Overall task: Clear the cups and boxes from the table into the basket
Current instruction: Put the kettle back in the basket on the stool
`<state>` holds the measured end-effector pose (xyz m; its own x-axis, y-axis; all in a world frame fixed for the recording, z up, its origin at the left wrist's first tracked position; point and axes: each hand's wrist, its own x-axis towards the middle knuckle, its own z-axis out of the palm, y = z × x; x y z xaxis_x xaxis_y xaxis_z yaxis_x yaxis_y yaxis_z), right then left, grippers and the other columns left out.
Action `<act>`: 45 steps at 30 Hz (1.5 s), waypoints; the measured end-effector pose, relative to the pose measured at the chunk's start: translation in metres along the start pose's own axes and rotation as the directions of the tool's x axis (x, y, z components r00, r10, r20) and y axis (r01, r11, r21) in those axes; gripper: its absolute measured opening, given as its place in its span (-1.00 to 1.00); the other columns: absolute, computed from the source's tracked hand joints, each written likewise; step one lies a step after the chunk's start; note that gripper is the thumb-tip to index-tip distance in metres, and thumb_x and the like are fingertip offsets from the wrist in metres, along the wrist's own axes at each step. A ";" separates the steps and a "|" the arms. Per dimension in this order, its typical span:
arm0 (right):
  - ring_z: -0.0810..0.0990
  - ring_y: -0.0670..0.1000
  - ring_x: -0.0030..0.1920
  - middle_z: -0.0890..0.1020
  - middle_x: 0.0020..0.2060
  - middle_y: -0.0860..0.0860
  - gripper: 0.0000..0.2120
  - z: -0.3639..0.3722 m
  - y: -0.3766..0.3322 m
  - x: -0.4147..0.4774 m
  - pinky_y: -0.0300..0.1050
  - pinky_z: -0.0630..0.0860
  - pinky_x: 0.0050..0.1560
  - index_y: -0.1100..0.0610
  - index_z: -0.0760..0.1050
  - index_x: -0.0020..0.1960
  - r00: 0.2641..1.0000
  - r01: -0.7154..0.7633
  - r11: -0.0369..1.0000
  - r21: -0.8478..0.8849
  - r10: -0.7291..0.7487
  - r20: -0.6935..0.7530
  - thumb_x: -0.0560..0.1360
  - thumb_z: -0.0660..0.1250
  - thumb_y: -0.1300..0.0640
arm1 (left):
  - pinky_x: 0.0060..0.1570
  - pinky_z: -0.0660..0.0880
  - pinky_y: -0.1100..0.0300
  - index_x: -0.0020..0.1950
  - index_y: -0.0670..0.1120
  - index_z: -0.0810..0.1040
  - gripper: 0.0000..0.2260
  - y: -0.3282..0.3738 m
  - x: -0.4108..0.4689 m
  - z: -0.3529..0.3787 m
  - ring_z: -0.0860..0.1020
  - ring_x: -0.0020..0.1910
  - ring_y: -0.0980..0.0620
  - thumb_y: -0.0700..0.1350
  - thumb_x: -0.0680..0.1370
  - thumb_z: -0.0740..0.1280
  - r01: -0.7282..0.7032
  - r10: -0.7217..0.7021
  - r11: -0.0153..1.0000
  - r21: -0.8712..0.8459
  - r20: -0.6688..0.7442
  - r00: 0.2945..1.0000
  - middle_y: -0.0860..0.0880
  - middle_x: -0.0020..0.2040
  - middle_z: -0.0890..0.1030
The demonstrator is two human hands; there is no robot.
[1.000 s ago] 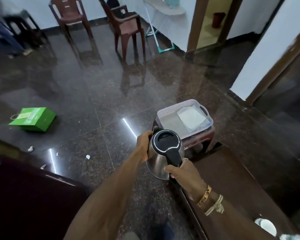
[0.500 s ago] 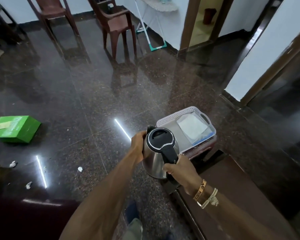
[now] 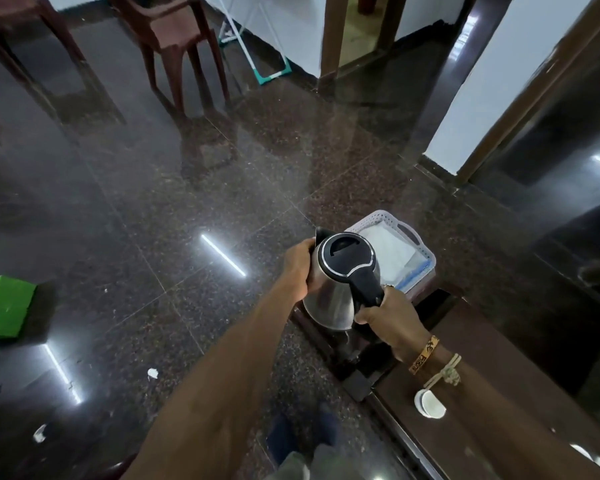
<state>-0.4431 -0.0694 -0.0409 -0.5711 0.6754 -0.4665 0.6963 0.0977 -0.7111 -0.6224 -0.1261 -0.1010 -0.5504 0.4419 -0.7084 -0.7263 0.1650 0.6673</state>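
Note:
I hold a steel kettle (image 3: 329, 292) with a black lid in both hands, just in front of a white perforated basket (image 3: 419, 241). My right hand (image 3: 388, 317) grips its black handle. My left hand (image 3: 300, 265) presses against the kettle's left side. The basket sits on a low dark stool past the end of the dark wooden table (image 3: 492, 410) and holds a flat white packet (image 3: 390, 258). A white cup (image 3: 430, 403) lies on the table under my right forearm.
A green box (image 3: 4, 310) lies on the glossy dark floor at the left, with small white paper scraps (image 3: 152, 373) nearby. Brown plastic chairs (image 3: 174, 36) stand at the back. A doorway and white wall are at the right.
The view has swung left and down, so the green box slid toward the left edge. The kettle has moved closer to the basket and partly overlaps its near corner.

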 end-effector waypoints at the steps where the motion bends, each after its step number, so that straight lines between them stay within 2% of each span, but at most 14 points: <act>1: 0.60 0.10 -0.23 0.61 -0.24 0.13 -0.77 -0.001 0.001 0.008 0.00 0.57 -0.21 0.17 0.48 -0.12 1.000 -0.021 1.000 0.020 0.021 -0.005 0.29 0.46 0.31 | 0.10 0.58 0.01 -0.16 -0.09 0.74 -0.76 0.004 0.007 0.004 0.66 -0.10 -0.07 0.00 0.48 0.33 0.008 -0.008 1.000 0.007 0.012 1.000 -0.10 -0.10 0.73; 4: 0.56 0.07 -0.29 0.57 -0.30 0.08 -0.77 -0.002 0.007 0.032 -0.04 0.53 -0.24 0.19 0.47 -0.13 0.998 -0.056 0.996 0.070 0.057 -0.010 0.28 0.45 0.34 | 0.14 0.56 -0.02 -0.02 -0.14 0.71 -0.76 0.012 0.027 0.017 0.64 -0.08 -0.09 -0.04 0.52 0.32 0.015 -0.016 0.999 0.038 0.026 1.000 -0.14 -0.04 0.71; 7: 0.50 0.07 -0.31 0.51 -0.36 0.03 -0.77 -0.003 0.015 0.060 -0.05 0.45 -0.28 0.15 0.42 -0.22 0.997 -0.073 0.993 0.096 0.074 -0.004 0.27 0.44 0.36 | 0.13 0.56 -0.01 -0.01 -0.11 0.69 -0.79 0.017 0.049 0.029 0.63 -0.08 -0.07 -0.05 0.54 0.30 0.032 -0.033 0.997 0.065 0.015 0.999 -0.12 -0.05 0.70; 12: 0.46 0.05 -0.36 0.49 -0.38 0.02 -0.75 -0.013 0.030 0.099 -0.12 0.36 -0.41 0.15 0.40 -0.23 0.993 -0.114 0.985 0.130 0.116 -0.009 0.24 0.43 0.36 | -0.16 0.51 0.12 -0.16 -0.06 0.67 -0.81 0.024 0.081 0.057 0.59 -0.26 -0.02 -0.05 0.52 0.30 0.089 -0.090 0.985 0.148 -0.001 0.996 -0.05 -0.24 0.66; 14: 0.46 0.05 -0.35 0.49 -0.38 0.03 -0.75 -0.019 0.033 0.114 -0.11 0.39 -0.39 0.16 0.40 -0.23 0.993 -0.117 0.984 0.131 0.120 -0.017 0.25 0.42 0.37 | -0.25 0.50 0.16 -0.16 -0.06 0.66 -0.82 0.030 0.091 0.069 0.56 -0.33 0.00 -0.04 0.52 0.31 0.113 -0.112 0.980 0.162 -0.018 0.994 -0.04 -0.29 0.63; 17: 0.48 0.04 -0.29 0.52 -0.32 0.06 -0.77 -0.027 0.037 0.131 -0.06 0.43 -0.30 0.17 0.44 -0.18 0.993 -0.111 0.985 0.129 0.114 -0.017 0.27 0.42 0.37 | -0.50 0.43 0.30 -0.23 -0.05 0.64 -0.79 0.034 0.103 0.080 0.52 -0.51 0.07 -0.03 0.54 0.30 0.122 -0.116 0.979 0.166 -0.044 0.992 0.01 -0.41 0.60; 19: 0.48 0.03 -0.28 0.53 -0.32 0.04 -0.78 -0.030 0.040 0.141 -0.05 0.43 -0.29 0.16 0.45 -0.16 0.994 -0.107 0.985 0.137 0.110 -0.012 0.29 0.43 0.35 | -0.57 0.41 0.34 -0.28 -0.06 0.64 -0.76 0.035 0.109 0.086 0.51 -0.57 0.11 -0.05 0.54 0.30 0.113 -0.106 0.980 0.163 -0.051 0.993 0.02 -0.45 0.60; 24: 0.51 0.05 -0.28 0.56 -0.29 0.07 -0.79 -0.027 0.055 0.166 -0.04 0.47 -0.27 0.18 0.48 -0.10 0.991 -0.129 0.983 0.128 0.134 -0.029 0.33 0.46 0.27 | -0.58 0.41 0.34 -0.24 -0.07 0.66 -0.76 0.028 0.137 0.092 0.53 -0.58 0.13 -0.07 0.56 0.28 0.111 -0.104 0.979 0.171 -0.048 0.993 0.03 -0.45 0.63; 28: 0.51 0.04 -0.27 0.57 -0.27 0.06 -0.80 -0.013 0.072 0.179 -0.12 0.42 -0.28 0.15 0.48 -0.10 0.985 -0.161 0.983 0.085 0.166 -0.054 0.36 0.48 0.22 | -0.60 0.36 0.35 -0.35 -0.03 0.68 -0.64 0.011 0.158 0.087 0.49 -0.60 0.13 -0.10 0.58 0.23 0.124 -0.121 0.969 0.212 -0.027 0.992 0.05 -0.47 0.59; 31: 0.49 0.04 -0.28 0.57 -0.27 0.08 -0.81 -0.003 0.080 0.186 -0.13 0.40 -0.29 0.21 0.51 -0.09 0.981 -0.187 0.980 0.063 0.189 -0.033 0.37 0.47 0.23 | -0.60 0.34 0.35 -0.33 -0.03 0.68 -0.64 0.002 0.166 0.077 0.46 -0.61 0.12 -0.12 0.58 0.20 0.111 -0.113 0.965 0.238 -0.003 0.994 0.04 -0.48 0.57; 34: 0.49 0.03 -0.28 0.58 -0.27 0.07 -0.83 0.003 0.085 0.191 -0.13 0.41 -0.28 0.20 0.52 -0.09 0.978 -0.209 0.976 0.063 0.210 -0.007 0.36 0.45 0.24 | -0.58 0.34 0.33 -0.28 -0.04 0.63 -0.69 -0.002 0.173 0.072 0.45 -0.58 0.10 -0.12 0.58 0.19 0.094 -0.103 0.958 0.271 0.018 0.995 0.04 -0.48 0.54; 37: 0.48 -0.01 -0.34 0.56 -0.31 0.02 -0.83 0.007 0.087 0.194 -0.17 0.38 -0.36 0.14 0.48 -0.13 0.975 -0.222 0.972 0.071 0.224 -0.009 0.37 0.46 0.22 | -0.56 0.36 0.33 -0.18 -0.06 0.65 -0.75 -0.002 0.179 0.072 0.48 -0.55 0.11 -0.11 0.57 0.21 0.093 -0.100 0.956 0.277 0.009 0.995 0.04 -0.44 0.57; 42: 0.45 -0.03 -0.35 0.54 -0.33 0.02 -0.83 0.015 0.091 0.200 -0.19 0.39 -0.38 0.10 0.46 -0.18 0.979 -0.204 0.975 0.090 0.204 0.006 0.36 0.45 0.25 | -0.48 0.45 0.29 -0.05 -0.14 0.69 -0.74 -0.008 0.190 0.066 0.54 -0.44 0.08 -0.11 0.56 0.21 0.094 -0.095 0.948 0.305 -0.014 0.995 -0.01 -0.33 0.62; 45: 0.44 -0.05 -0.37 0.54 -0.32 0.02 -0.83 0.018 0.094 0.202 -0.26 0.37 -0.42 0.08 0.47 -0.19 0.981 -0.192 0.978 0.080 0.193 -0.001 0.36 0.44 0.27 | -0.49 0.47 0.29 -0.05 -0.12 0.68 -0.75 -0.013 0.195 0.064 0.54 -0.44 0.09 -0.11 0.58 0.21 0.095 -0.091 0.945 0.313 -0.028 0.995 0.00 -0.34 0.62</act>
<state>-0.5010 0.0633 -0.2114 -0.4257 0.6825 -0.5941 0.7560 -0.0925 -0.6480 -0.6941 0.0138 -0.2326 -0.4933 0.4005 -0.7722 -0.6096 0.4741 0.6353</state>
